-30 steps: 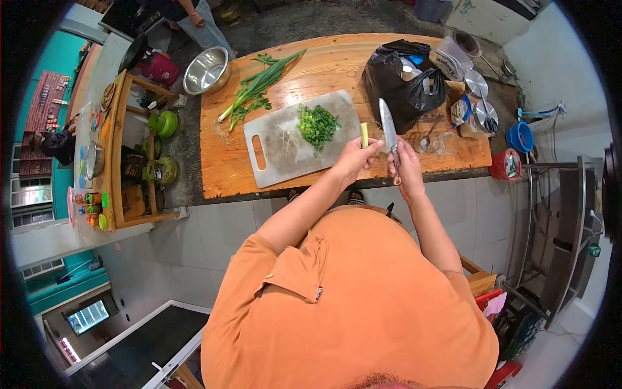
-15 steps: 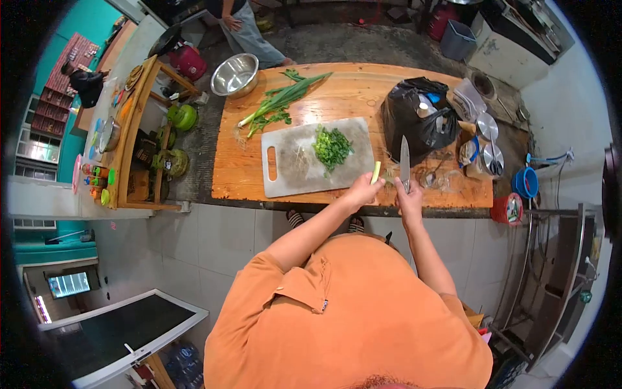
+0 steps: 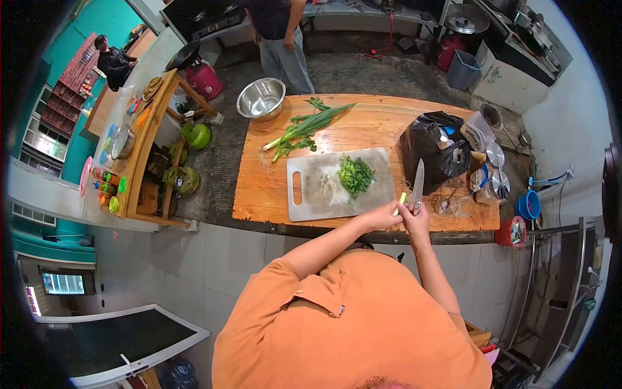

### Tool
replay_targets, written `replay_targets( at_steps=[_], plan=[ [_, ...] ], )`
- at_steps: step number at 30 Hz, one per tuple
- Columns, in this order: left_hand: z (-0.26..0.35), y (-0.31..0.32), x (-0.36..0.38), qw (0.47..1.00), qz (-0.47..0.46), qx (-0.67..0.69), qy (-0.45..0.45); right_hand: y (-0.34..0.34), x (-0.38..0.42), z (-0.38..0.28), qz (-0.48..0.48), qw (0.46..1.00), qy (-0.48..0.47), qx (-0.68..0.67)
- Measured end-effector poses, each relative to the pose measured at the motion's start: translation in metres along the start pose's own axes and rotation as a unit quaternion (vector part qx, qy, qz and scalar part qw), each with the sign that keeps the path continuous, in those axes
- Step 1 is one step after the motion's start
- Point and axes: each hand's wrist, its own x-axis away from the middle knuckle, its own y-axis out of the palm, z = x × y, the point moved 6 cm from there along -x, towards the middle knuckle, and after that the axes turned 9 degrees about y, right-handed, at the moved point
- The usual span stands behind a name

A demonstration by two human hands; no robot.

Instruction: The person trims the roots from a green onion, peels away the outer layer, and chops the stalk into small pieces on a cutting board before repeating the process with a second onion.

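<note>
My left hand point(image 3: 383, 218) is closed on a short piece of green onion stalk point(image 3: 400, 202) at the table's front edge. Touching or nearly touching it, my right hand point(image 3: 416, 220) grips a knife point(image 3: 418, 183) whose blade points away from me. Chopped greens point(image 3: 356, 177) lie in a pile on the white cutting board point(image 3: 310, 209), with pale root scraps point(image 3: 327, 188) to their left. Behind the board are whole green onions and leafy stalks point(image 3: 304, 128).
On the wooden table point(image 3: 259, 194), a metal bowl point(image 3: 261, 98) stands at the back left. A black plastic bag point(image 3: 433, 152) and metal containers point(image 3: 495, 185) stand at the right. One person point(image 3: 278, 39) stands behind the table, another point(image 3: 115, 65) at the far left.
My hands have come together, bringing the stalk close to the knife handle. The view has shifted, so the table appears lower and further right. More of the person behind the table shows.
</note>
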Motion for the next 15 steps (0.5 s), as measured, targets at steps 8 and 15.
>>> replay_targets(
  at_steps=[8, 15],
  plan=[
    [0.0, -0.037, 0.027, 0.99, 0.092, -0.085, 0.066, 0.006, -0.014, 0.0, 0.102, 0.992, -0.065, 0.031],
    [-0.022, -0.051, 0.052, 0.999, 0.027, -0.003, 0.042, 0.039, -0.015, 0.019, 0.085, 0.993, -0.073, 0.027]
  ],
)
